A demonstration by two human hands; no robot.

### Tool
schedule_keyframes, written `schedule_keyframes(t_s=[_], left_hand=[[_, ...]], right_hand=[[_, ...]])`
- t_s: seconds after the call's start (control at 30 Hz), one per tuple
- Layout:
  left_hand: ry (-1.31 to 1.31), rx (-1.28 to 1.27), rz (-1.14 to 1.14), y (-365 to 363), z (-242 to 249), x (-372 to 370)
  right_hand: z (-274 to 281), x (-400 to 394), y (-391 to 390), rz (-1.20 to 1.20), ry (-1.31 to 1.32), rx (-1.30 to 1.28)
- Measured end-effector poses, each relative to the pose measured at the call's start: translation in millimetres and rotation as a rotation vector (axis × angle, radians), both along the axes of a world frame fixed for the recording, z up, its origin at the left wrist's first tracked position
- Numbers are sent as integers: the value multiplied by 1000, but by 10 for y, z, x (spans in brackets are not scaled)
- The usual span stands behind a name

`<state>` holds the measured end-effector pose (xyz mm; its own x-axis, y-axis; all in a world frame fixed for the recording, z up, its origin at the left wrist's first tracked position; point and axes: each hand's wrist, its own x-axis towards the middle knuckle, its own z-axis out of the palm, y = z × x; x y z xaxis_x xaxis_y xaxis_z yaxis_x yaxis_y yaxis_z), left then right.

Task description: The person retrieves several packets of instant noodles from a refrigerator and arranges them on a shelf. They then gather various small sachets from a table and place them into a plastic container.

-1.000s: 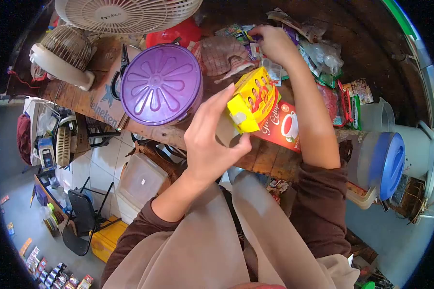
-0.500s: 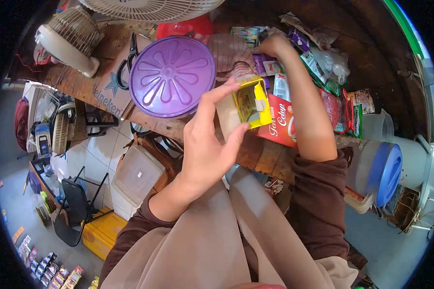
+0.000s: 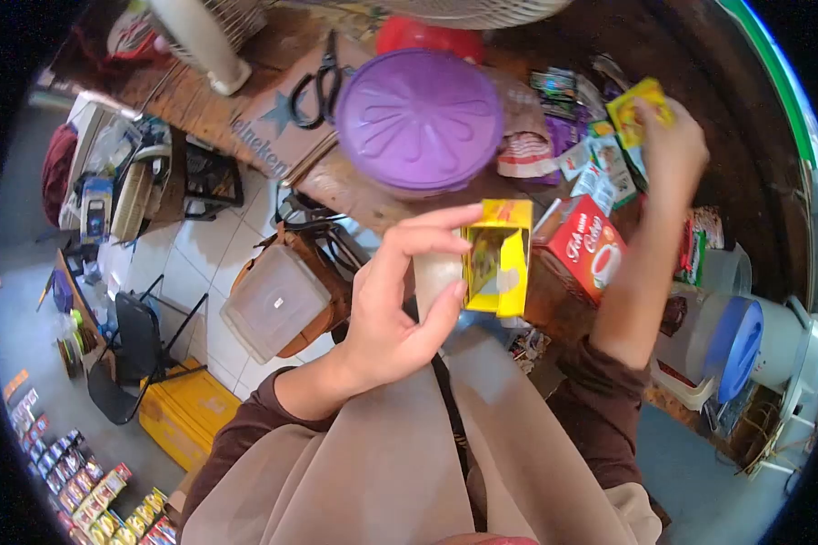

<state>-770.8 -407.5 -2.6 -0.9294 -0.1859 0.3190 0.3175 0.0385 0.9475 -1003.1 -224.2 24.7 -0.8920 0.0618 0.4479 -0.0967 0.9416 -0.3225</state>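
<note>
From the head camera, the only view I have, I look down on both hands over a wooden table (image 3: 350, 193). I see the left hand (image 3: 395, 300) grasping a yellow box (image 3: 507, 213) between thumb and fingers, in front of the knees; its open end is turned up towards me, and I cannot tell what lies inside. The right hand (image 3: 676, 145) pinches a yellow packet (image 3: 639, 111) above the far right of the table, beside a pile of small packets (image 3: 554, 87). A red box (image 3: 583, 247) sits between the hands, just right of the yellow one. Left of that pile I have a tub with a purple lid (image 3: 418, 120), and scissors (image 3: 317, 87) lie near its left edge. A container with a blue lid (image 3: 736, 350) is at the right.
</note>
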Motion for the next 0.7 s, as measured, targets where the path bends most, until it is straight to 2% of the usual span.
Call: schedule_keyframes(t_s=[0.03,0.07,0.1,0.17,0.23,0.27,0.37,0.4,0.43,0.47,0.57,0.6,0.63,0.67,0.7], left_hand=[[13,15,-24,-86,22,83],[27,-20,-3,-185,38,175],[16,-24,28,-283,33,277],[45,27,70,-477,6,518],[-11,-24,166,-660,-63,755],[-82,-23,244,-737,-144,859],[-213,-119,421,-1040,-481,1214],[-273,-96,487,-1129,-594,1336],[-330,-70,551,-1217,-691,1448],[-332,-47,592,-1297,-762,1549],[-363,-147,730,-1545,-1060,1892],[-398,-104,739,-1611,-1137,1985],[-408,-94,758,-1666,-1239,2076],[-425,-152,795,-1712,-1361,2161],[-442,-210,831,-1761,-1479,2247]], right_hand=[[175,235,-27,44,12,-55],[242,420,-15,70,-56,-240],[337,693,-73,229,-176,-585],[429,1302,-318,414,-263,-873],[222,1763,-534,649,-417,-1023],[161,1994,-758,702,-627,-1122],[-180,2578,-1611,734,-921,-1242],[-420,2771,-1839,739,-935,-1221],[-635,2957,-2045,757,-841,-1101],[-721,3059,-2173,850,-696,-710],[-1187,3397,-2479,977,-520,-508],[-1281,3483,-2554,993,-534,-500],[-1346,3565,-2632,1023,-550,-359],[-1415,3640,-2711,1052,-560,-217],[-1503,3711,-2807,1070,-568,-208]])
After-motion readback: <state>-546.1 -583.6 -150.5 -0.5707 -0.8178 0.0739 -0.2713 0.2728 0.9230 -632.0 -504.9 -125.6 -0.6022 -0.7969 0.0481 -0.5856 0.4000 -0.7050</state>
